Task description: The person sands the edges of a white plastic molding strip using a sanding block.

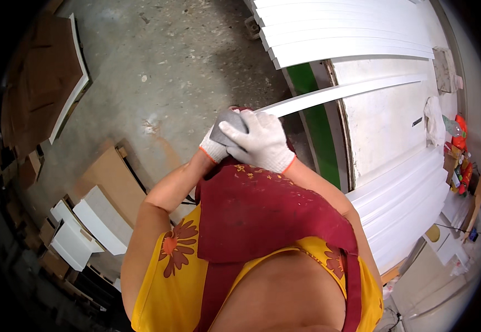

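Observation:
My gloved hands meet in front of my dark red apron (273, 210). A grey, block-like pad (228, 123) is in my left hand (214, 147), whose fingers are mostly hidden behind the pad and the other hand. Crossing over from the right, my right hand (265, 139) is closed around the near end of a long white strip (340, 95), with its thumb lying against the pad. The strip runs off to the right and rests across the worktable (387, 124). Both gloves are white knit with orange cuffs.
More white strips lie in a fanned stack (351, 30) at the far end of the table, and another stack (406, 205) lies nearer on the right. A plastic bottle (451, 126) stands by the wall. Brown boards (110, 180) and white panels (105, 218) sit on the floor at left.

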`<state>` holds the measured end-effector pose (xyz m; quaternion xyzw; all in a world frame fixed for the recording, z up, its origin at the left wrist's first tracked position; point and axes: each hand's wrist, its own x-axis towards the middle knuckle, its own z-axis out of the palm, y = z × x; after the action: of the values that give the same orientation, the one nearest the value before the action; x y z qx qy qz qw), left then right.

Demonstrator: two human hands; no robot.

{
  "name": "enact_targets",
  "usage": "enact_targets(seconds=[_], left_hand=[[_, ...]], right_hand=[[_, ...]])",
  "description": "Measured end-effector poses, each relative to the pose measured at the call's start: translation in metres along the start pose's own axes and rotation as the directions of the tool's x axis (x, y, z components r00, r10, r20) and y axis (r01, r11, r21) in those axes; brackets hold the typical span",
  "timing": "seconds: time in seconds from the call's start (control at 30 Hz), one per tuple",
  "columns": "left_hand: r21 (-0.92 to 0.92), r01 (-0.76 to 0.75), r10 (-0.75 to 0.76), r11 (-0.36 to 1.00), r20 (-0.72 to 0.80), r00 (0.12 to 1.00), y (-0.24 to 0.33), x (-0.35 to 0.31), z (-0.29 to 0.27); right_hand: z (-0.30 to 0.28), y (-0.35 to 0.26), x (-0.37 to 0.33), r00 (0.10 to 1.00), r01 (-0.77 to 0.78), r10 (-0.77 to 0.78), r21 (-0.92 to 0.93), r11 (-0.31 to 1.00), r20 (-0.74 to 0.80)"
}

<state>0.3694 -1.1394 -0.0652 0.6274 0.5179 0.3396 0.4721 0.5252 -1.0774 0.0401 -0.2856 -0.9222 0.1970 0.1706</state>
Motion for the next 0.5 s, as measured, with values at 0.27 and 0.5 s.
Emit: enact_targets(seconds=[0.27,0.5], left_hand=[[-0.877,0.473,-0.507,-0.089,0.449,0.736,0.021,0.005,0.000],[-0.805,0.324,-0.397,0.498,0.120,0.910,0.004,-0.011,0.018]], right_hand=[[-0.060,0.077,-0.051,0.966,-0.250,0.226,-0.216,0.944,-0.129],[-0.007,0.014,-0.007,0.985,0.089,-0.082,0.041,0.995,-0.151]])
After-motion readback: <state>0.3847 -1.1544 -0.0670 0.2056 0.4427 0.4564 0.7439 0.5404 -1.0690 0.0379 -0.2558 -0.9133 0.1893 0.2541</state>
